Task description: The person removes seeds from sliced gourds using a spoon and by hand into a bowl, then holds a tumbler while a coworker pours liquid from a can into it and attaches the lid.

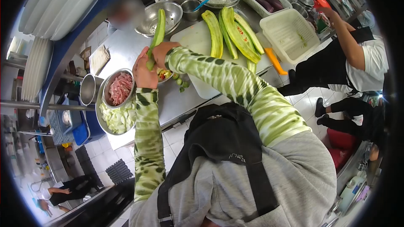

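- Green, the gourd strip [160, 27] is held roughly upright at the hands, just outside the left edge of the cutting board [191, 38] on the counter [122, 44].
- Its lower end is enclosed by the left hand [145, 73], with fingers partly curled.
- The right hand [162, 54] is curled close against the strip; whether it is closed on the strip or on a tool cannot be told.
- Below the hands, beside the board's left edge, a bowl of coloured bits [169, 77] is partly hidden; loose scraps would best be caught there.
- Support should be given low and firmly, the left fingers being tucked clear of the right hand; soft flesh might be snapped by hard squeezing.
- Other gourd pieces [237, 38] are laid toward the board's right edge, well apart from the hands.
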Available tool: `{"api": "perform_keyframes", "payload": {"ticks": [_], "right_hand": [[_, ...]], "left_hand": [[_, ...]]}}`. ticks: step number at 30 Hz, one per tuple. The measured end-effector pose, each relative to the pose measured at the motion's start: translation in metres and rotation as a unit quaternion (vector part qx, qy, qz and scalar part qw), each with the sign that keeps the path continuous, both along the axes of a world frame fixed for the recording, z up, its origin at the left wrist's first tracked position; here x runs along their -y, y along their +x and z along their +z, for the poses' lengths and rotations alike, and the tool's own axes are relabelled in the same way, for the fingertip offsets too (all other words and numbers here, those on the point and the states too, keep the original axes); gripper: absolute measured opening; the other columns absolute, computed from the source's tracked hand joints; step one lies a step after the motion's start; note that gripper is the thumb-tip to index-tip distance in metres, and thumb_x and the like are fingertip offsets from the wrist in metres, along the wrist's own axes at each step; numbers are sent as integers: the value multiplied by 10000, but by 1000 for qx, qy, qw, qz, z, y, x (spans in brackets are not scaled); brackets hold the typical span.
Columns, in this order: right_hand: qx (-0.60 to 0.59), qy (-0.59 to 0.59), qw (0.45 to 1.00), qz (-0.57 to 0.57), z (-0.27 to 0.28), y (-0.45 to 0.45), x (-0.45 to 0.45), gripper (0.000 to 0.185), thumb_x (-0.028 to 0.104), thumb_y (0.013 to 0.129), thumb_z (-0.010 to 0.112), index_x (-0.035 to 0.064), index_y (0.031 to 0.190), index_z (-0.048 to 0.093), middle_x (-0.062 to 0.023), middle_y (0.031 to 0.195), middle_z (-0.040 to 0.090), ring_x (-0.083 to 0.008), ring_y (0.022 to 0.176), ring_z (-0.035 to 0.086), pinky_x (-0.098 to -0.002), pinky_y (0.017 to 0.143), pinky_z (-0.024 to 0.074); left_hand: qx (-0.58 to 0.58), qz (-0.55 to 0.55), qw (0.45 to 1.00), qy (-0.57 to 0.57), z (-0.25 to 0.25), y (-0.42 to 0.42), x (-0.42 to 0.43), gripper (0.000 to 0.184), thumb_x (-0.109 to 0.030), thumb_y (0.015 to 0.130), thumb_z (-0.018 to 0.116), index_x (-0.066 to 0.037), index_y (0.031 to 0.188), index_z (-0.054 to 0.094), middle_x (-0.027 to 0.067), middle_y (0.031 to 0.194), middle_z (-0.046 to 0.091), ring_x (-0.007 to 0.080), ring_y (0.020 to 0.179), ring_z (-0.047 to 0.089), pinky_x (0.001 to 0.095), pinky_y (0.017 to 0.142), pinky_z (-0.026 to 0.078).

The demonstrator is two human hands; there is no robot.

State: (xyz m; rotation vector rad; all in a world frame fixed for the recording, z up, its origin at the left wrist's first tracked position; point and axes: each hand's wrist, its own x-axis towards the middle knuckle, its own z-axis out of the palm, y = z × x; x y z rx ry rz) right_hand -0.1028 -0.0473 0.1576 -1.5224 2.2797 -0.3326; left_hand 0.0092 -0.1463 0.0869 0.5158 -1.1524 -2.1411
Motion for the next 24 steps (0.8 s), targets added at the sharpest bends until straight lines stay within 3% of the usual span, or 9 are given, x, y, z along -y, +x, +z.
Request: {"api": "perform_keyframes", "payload": {"ticks": [5, 8, 9, 13, 17, 20, 22, 24], "right_hand": [[92, -72, 993, 17, -17, 23, 8, 263, 181, 793, 599, 50, 985, 721, -162, 962, 715, -314, 905, 700, -408, 806, 543], [65, -107, 991, 43, -27, 26, 12, 269, 180, 796, 595, 45, 999, 711, -171, 979, 710, -313, 911, 697, -413, 808, 542], [45, -86, 993, 61, -28, 24, 15, 285, 226, 830, 568, 58, 1015, 704, -167, 976, 708, -319, 905, 692, -425, 809, 539], [93, -191, 974, 79, -31, 14, 6, 345, 359, 900, 505, 108, 1016, 711, -159, 938, 698, -336, 894, 673, -453, 831, 519], [73, -176, 981, 24, -29, 3, -7, 390, 440, 890, 557, 105, 990, 731, -159, 949, 701, -331, 916, 673, -442, 850, 516], [-11, -24, 999, -43, -74, 2, 13, 384, 438, 856, 622, 91, 972, 739, -158, 977, 705, -315, 952, 675, -427, 846, 521], [11, -56, 998, -39, -120, 6, 35, 293, 352, 851, 612, 94, 903, 742, -148, 921, 715, -320, 872, 694, -446, 766, 545], [47, -87, 994, -53, -101, 1, 31, 232, 281, 805, 634, 92, 865, 754, -142, 885, 724, -302, 829, 712, -450, 706, 562]], "left_hand": [[6, -3, 999, 44, 1, -4, 11, 469, -180, 941, 464, 42, 1355, 471, 173, 1278, 575, 282, 1151, 571, 409, 1011, 446], [4, -12, 998, 58, -1, -6, 17, 480, -178, 938, 480, 42, 1365, 458, 176, 1284, 571, 282, 1160, 568, 403, 1019, 440], [-7, -30, 997, 65, -1, -4, 17, 482, -176, 937, 484, 41, 1367, 454, 173, 1285, 569, 282, 1160, 568, 401, 1018, 440], [-51, -63, 994, 70, 7, 0, 22, 479, -161, 931, 502, 39, 1363, 445, 163, 1281, 564, 282, 1154, 568, 410, 1008, 443], [-113, -73, 991, 16, 5, 15, 52, 456, -145, 925, 513, 36, 1339, 455, 148, 1261, 561, 281, 1149, 560, 438, 983, 446], [-63, 22, 998, -12, 15, 16, 47, 452, -156, 929, 526, 39, 1331, 456, 146, 1252, 558, 284, 1149, 549, 449, 967, 446], [-22, 64, 997, -39, 18, 20, 41, 443, -192, 945, 536, 18, 1330, 472, 130, 1248, 558, 261, 1146, 544, 434, 968, 451], [-20, 75, 996, -35, 7, 20, 38, 426, -212, 956, 535, -9, 1327, 489, 110, 1236, 565, 232, 1128, 554, 410, 957, 472]]}}
